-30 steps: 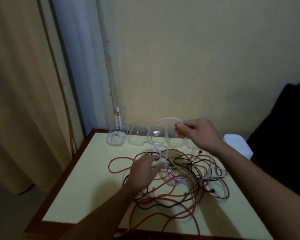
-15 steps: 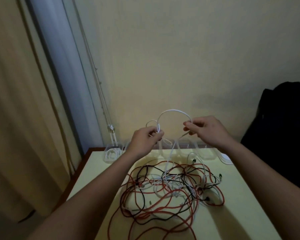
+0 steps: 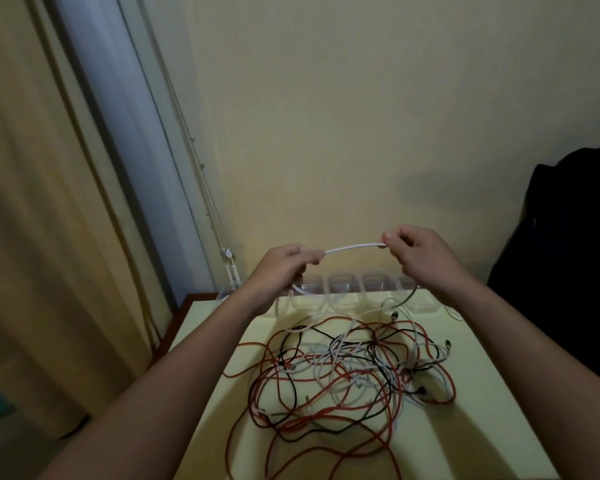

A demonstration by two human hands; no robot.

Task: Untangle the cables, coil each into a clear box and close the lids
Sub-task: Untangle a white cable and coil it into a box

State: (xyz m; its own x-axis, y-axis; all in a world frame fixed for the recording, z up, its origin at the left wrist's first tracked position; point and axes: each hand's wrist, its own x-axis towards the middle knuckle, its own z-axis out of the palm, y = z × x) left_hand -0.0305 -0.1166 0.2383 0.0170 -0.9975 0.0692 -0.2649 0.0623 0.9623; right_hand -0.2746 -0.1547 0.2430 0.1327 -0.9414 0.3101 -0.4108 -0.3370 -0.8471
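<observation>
Left hand (image 3: pixel 281 268): centre of frame, raised above the far edge of the desk (image 3: pixel 208 317), fingers curled round one end of a short span of white cable (image 3: pixel 354 246).

Right hand (image 3: pixel 420 258): right of centre, level with the other, thumb and forefinger pinching the opposite end of the same span.

White cable: held in the air between both hands in a shallow upward arc, against the wall (image 3: pixel 361 98); more slack drooping below the hands, in front of the boxes.

Tangle of cables (image 3: pixel 354 372): red, black and white strands, lower centre, lying loose on the pale yellow desk, crossed over one another, several plugs showing at the edges.

Clear boxes (image 3: pixel 343 292): row along the far edge of the desk, against the wall, just behind the tangle, partly hidden by the hands; whether lidded, not possible to tell.

Curtain (image 3: pixel 32 237): left of frame, beige, hanging to the floor.

Cords (image 3: pixel 201 188): thin, pale, running down beside the window frame.

Dark object (image 3: pixel 568 254): right edge, unclear what.
</observation>
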